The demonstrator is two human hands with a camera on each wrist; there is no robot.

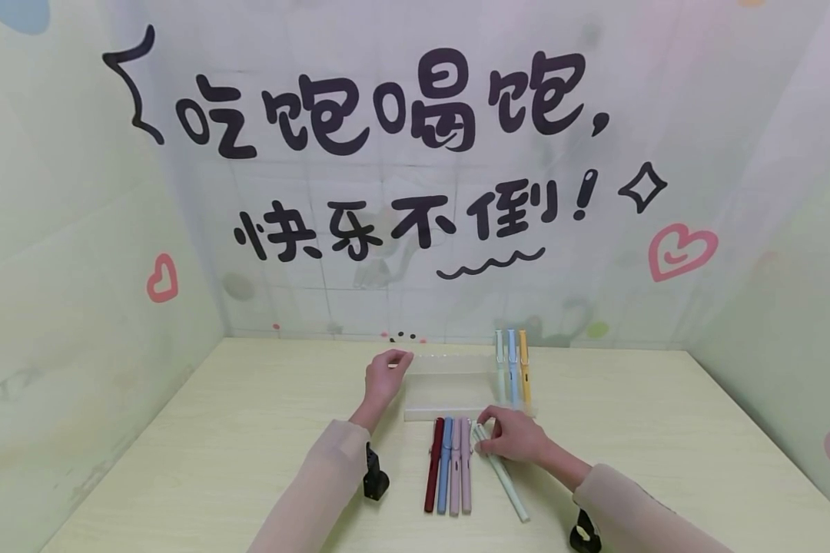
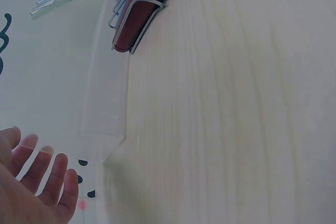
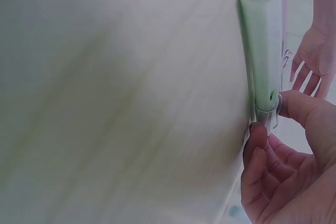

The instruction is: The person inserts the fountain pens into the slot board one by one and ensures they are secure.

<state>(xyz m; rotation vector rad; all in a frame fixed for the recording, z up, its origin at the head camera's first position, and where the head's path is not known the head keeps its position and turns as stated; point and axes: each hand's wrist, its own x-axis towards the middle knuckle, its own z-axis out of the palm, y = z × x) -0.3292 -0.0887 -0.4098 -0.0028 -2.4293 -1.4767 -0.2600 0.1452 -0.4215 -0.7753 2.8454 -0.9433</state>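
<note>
In the head view my right hand (image 1: 515, 435) pinches a pale green pen (image 1: 506, 484) near its clip end. The pen slants toward the front right; the right wrist view shows thumb and fingertips around its cap (image 3: 261, 51). My left hand (image 1: 385, 378) reaches to the back left corner of a clear plastic box (image 1: 449, 413), its fingers fairly straight at the edge. Between the hands, in front of the box, lie a dark red pen (image 1: 433, 465), a blue pen (image 1: 446, 465) and two pinkish pens (image 1: 455, 468), side by side.
At the box's right end lie a pale green pen (image 1: 501, 365), a light blue pen (image 1: 512, 365) and a yellow pen (image 1: 524, 365) in a row. The pale wooden table (image 1: 249, 430) meets a printed backdrop (image 1: 387, 307) behind the box.
</note>
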